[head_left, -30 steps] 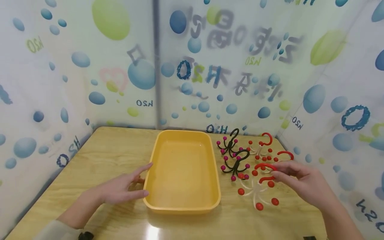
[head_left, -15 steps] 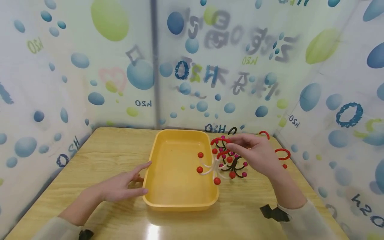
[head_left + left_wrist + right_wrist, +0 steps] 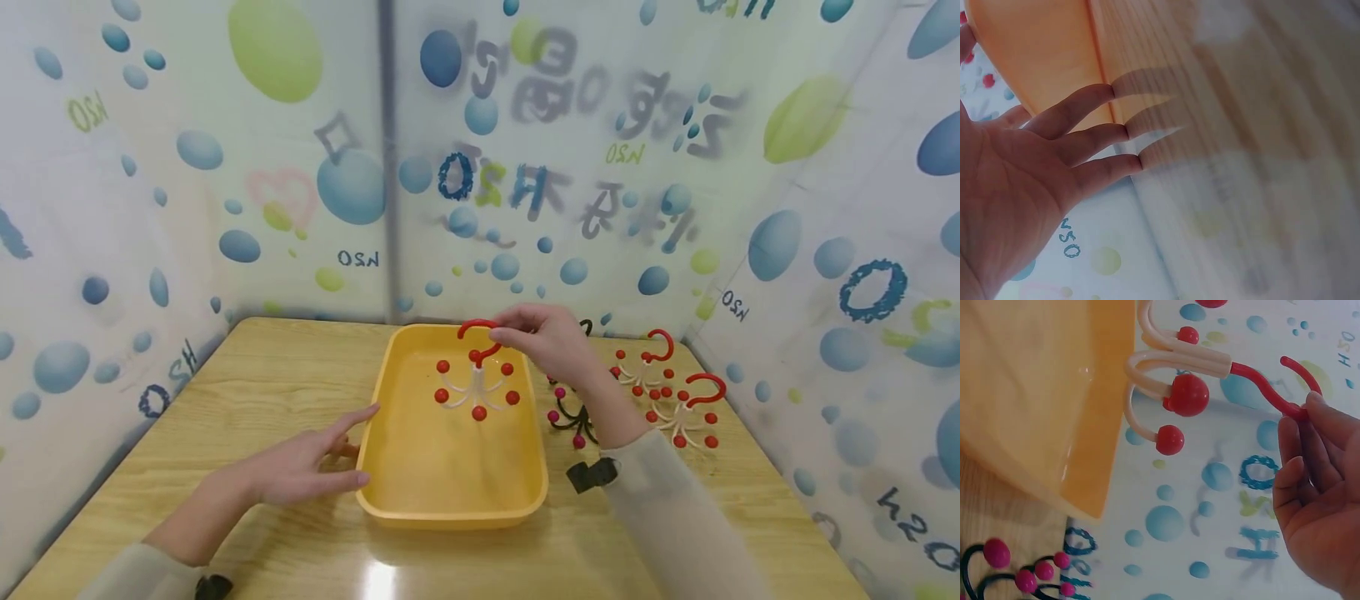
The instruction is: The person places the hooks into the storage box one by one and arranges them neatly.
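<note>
Head view: A yellow plastic bin (image 3: 453, 467) with a raised rim sits on a wooden table (image 3: 292, 375). A person's right hand (image 3: 551, 337) pinches the red curved top of a red-and-white hook (image 3: 477, 382) between thumb and fingers. The hook hangs upright above the far half of the bin, its white arms spread out and ending in red balls. The person's left hand (image 3: 307, 467) is at the bin's left side, fingers extended, index fingertip and thumb at the rim. Outside the bin, to its right, are two more hooks with red tops (image 3: 684, 408) and black hooks with pink balls (image 3: 581, 419), partly hidden by the right arm. A wall covering (image 3: 300, 208) with blue and green dots surrounds the table.

Left wrist view: The left palm shows with fingers straight and spread beside the bin's outer wall; three fingertips meet dark reflections in the glossy wood.

Right wrist view: Thumb and fingers grip the hook's red curve. Its white stem points toward the bin, with arms and red balls by the rim. Pink balls on black arms show outside the bin, lower left.
</note>
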Demonstrator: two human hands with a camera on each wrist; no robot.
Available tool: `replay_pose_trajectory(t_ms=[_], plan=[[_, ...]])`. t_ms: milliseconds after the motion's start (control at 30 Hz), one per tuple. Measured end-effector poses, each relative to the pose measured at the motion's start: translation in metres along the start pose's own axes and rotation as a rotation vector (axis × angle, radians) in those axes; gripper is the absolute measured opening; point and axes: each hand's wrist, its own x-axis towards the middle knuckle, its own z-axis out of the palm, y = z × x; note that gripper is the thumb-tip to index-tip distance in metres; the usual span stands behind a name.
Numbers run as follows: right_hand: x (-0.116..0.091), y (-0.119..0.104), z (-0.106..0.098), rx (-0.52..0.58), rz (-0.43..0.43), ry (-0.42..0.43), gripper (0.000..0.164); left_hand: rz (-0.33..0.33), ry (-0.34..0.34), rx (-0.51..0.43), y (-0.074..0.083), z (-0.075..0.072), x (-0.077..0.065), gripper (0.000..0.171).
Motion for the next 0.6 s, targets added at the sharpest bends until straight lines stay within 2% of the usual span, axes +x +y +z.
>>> replay_pose_trajectory(t_ms=[133,267,600], plan=[[0.021,0.007,0.015,0.013,0.019,0.005,0.02,0.011,0.005,0.001,0.0,0.0,0.0,0.095],[0.039,0.013,0.03,0.025,0.08,0.024,0.022,0.007,0.004,0.004,0.001,-0.001,0.0,0.095],[0.069,0.035,0.063,0.083,0.182,0.057,0.022,0.014,0.02,0.017,0.002,0.001,0.0,0.095]])
